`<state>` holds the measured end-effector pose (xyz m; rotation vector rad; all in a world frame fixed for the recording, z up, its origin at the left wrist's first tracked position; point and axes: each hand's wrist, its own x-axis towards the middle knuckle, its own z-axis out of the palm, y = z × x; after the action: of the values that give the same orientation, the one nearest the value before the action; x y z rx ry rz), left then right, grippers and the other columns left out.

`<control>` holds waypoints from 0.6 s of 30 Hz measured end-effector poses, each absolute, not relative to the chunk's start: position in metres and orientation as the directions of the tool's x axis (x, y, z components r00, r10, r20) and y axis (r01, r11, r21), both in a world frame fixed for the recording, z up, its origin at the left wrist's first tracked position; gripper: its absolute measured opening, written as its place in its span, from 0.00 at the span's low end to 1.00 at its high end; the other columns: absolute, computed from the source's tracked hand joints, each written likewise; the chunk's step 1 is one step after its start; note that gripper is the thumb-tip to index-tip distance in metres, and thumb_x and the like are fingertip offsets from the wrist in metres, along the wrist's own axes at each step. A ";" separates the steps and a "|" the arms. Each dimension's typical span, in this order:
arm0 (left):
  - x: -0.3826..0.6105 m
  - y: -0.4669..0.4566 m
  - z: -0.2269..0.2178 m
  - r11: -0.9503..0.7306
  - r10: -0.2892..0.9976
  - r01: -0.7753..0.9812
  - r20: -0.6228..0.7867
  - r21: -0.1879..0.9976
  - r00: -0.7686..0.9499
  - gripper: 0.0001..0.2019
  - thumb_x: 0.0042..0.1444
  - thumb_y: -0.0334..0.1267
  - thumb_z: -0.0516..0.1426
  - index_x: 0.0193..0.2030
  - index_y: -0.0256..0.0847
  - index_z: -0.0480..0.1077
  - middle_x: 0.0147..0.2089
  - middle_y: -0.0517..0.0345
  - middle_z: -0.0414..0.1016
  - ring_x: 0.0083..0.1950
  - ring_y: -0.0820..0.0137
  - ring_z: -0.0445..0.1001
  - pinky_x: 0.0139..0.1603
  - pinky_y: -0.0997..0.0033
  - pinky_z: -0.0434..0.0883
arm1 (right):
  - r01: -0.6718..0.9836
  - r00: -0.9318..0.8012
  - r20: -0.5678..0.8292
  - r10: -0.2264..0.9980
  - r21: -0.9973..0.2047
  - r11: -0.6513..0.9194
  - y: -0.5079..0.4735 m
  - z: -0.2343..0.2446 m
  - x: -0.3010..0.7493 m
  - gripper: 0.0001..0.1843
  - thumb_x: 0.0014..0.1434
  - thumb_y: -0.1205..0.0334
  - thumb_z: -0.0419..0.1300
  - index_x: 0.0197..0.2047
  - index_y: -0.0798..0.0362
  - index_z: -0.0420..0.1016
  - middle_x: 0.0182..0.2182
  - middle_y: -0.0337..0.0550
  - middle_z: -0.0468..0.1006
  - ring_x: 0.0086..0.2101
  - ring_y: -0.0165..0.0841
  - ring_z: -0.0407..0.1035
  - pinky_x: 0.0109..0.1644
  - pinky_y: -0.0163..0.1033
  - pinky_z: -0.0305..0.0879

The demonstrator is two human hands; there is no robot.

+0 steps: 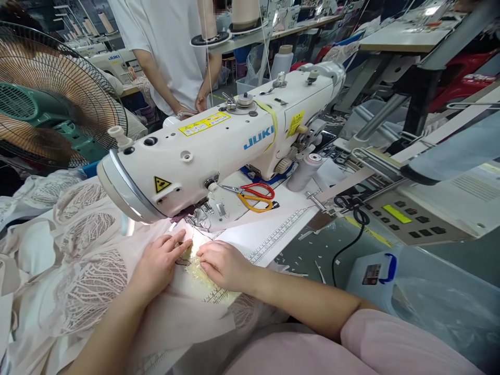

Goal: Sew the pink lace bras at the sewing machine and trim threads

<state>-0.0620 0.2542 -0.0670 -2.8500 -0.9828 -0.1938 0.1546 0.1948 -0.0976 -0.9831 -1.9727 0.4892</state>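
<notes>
Pale pink fabric (133, 234) with lace-patterned panels (94, 286) lies on the bed of a white sewing machine (219, 151). My left hand (158, 263) rests on it with fingers stretched flat, just in front of the presser foot (197, 221). Close beside it, my right hand (226, 265) has its fingers drawn together in a pinch at the fabric's right edge. A pale yellowish patch (199, 273) shows between the hands. Thread scissors (239, 191) with red and orange handles lie behind the presser foot, under the machine arm.
Printed ruler scales (273, 237) run along the table's right side. A thread cone (307, 169) stands behind them. A control box (414, 208) hangs at right, above a clear plastic bin (375, 276). A fan (50, 104) is at left; a person in white (172, 47) stands behind the machine.
</notes>
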 end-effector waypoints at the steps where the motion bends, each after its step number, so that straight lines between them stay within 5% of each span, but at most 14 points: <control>1: -0.062 0.255 -0.067 -0.781 0.605 0.620 0.159 -0.073 0.780 0.28 0.51 0.20 0.46 0.54 0.45 0.71 0.59 0.53 0.71 0.49 0.61 0.70 0.47 0.59 0.72 | 0.455 -0.328 0.516 0.791 -0.647 0.611 0.195 -0.098 0.155 0.08 0.58 0.69 0.53 0.31 0.54 0.72 0.37 0.46 0.80 0.42 0.36 0.72 0.49 0.41 0.69; 11: -0.067 0.273 -0.062 -0.744 0.622 0.636 0.136 -0.204 0.771 0.23 0.57 0.25 0.45 0.53 0.45 0.72 0.58 0.50 0.72 0.49 0.58 0.72 0.41 0.58 0.73 | 0.450 -0.332 0.498 0.801 -0.663 0.599 0.195 -0.097 0.154 0.06 0.57 0.69 0.53 0.30 0.53 0.70 0.37 0.47 0.80 0.41 0.35 0.73 0.49 0.41 0.69; 18: -0.065 0.275 -0.062 -0.666 0.703 0.703 0.105 -0.248 0.703 0.23 0.57 0.24 0.46 0.54 0.46 0.71 0.55 0.49 0.74 0.57 0.57 0.69 0.53 0.52 0.70 | 0.438 -0.316 0.508 0.801 -0.671 0.599 0.196 -0.098 0.153 0.07 0.56 0.69 0.53 0.30 0.53 0.70 0.36 0.47 0.80 0.39 0.36 0.73 0.46 0.41 0.70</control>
<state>-0.0646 0.2751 -0.0616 -2.6427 -1.1159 -0.0002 0.1530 0.1957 -0.0981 -0.9862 -1.9539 0.5252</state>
